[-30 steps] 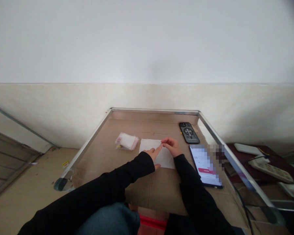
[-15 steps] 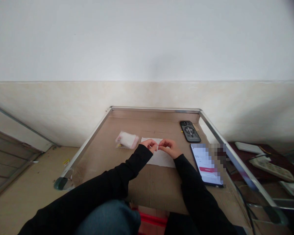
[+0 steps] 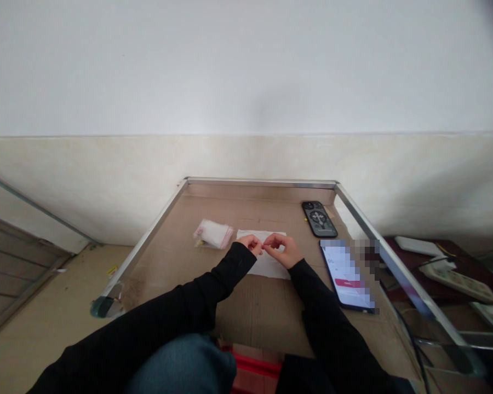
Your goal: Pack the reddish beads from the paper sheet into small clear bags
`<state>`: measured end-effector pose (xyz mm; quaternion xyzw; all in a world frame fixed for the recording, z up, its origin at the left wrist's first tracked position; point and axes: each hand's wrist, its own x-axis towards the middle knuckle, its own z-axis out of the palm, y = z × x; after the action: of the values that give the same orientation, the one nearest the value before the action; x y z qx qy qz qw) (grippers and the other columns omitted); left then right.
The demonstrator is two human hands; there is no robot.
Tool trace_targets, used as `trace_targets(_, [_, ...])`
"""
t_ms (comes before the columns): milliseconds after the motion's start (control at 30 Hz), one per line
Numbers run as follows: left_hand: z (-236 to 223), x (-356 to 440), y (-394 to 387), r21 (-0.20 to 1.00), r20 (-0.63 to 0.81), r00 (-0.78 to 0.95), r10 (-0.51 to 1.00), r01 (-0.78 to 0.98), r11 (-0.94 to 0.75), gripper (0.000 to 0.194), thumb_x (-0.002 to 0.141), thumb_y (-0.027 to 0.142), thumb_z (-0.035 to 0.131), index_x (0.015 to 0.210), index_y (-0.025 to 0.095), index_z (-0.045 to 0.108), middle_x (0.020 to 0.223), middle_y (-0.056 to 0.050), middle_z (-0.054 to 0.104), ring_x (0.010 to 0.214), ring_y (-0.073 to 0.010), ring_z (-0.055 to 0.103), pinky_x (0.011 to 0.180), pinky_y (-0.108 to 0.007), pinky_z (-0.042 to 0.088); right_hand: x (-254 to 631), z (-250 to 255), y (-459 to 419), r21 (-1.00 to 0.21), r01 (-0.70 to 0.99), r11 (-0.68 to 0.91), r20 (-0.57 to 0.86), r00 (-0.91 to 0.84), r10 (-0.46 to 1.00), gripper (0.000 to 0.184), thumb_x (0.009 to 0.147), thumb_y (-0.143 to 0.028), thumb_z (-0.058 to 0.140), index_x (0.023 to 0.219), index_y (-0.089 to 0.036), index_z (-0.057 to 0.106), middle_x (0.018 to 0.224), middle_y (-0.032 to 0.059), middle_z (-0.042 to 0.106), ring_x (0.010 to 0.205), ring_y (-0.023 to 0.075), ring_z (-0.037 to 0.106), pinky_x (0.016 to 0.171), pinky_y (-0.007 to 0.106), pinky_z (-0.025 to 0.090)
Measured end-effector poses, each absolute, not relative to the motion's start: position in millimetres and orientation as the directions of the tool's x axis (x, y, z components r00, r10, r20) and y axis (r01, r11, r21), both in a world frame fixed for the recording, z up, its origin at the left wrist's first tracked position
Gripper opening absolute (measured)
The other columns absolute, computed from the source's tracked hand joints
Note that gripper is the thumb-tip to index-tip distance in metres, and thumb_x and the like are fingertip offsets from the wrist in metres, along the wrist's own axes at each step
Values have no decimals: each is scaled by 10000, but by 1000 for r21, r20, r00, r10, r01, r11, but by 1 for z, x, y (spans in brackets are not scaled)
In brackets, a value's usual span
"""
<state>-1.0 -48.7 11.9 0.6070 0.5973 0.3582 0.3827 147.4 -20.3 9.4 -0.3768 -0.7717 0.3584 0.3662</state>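
Left hand (image 3: 250, 244) and right hand (image 3: 283, 250) close together over the middle of a white sheet (image 3: 267, 267), black sleeves running back toward the near edge. Fingers (image 3: 271, 241) of both hands curled into neat pinches, tips meeting just above the sheet; whatever lies between them, if anything, too small to tell. No fist on either side, and no open, released hand. Sheet lying flat on a cardboard-covered surface (image 3: 267, 323), partly beneath the hands, well short of the far metal frame (image 3: 261, 183).

For clean handling, light, slow pressure at the fingertips seems best, with forearms low and steady, since thin paper and anything tiny would likely shift at the slightest jerk. Better to keep wrists off the sheet, so that its edges stay square and free of creases.

Just left of the sheet, nearly touching it, a bundle of small clear bags (image 3: 213, 234) with pink edges. Toward the far right, a phone (image 3: 319, 219) in a dark patterned case. Nearer on the right, a second phone (image 3: 347, 276), screen lit and blurred, just beside the right forearm. Beyond the frame on the right, a power strip (image 3: 456, 282). At the near edge, a red bar (image 3: 257, 365).
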Motion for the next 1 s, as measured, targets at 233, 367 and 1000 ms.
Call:
trace_targets(233, [26,3,-54,905,-107,25,994,416,87,100,661,184,478,636,107,536,564,-28,595,436,-76,506,415,-168,394,142,8,-23,-849,271,453,328,-403,854,117,629,-269,548,672,-169,504,623,7,532,500,88,458,478,217,390])
trace_targets(367, [25,3,-55,920,-119,23,993,377,102,93,658,183,487,642,105,536,562,-27,595,420,-76,512,392,-161,392,141,3,-23,-863,230,450,337,-402,852,106,624,-251,551,653,-169,492,633,7,536,507,87,469,465,210,390])
trace_targets(1000, [9,1,-56,886,-90,40,995,460,61,136,653,232,465,646,111,528,562,-35,595,465,-103,536,429,-185,396,140,4,-30,-851,297,433,318,-366,875,112,620,-260,554,630,-167,491,585,-4,521,455,72,431,419,193,359])
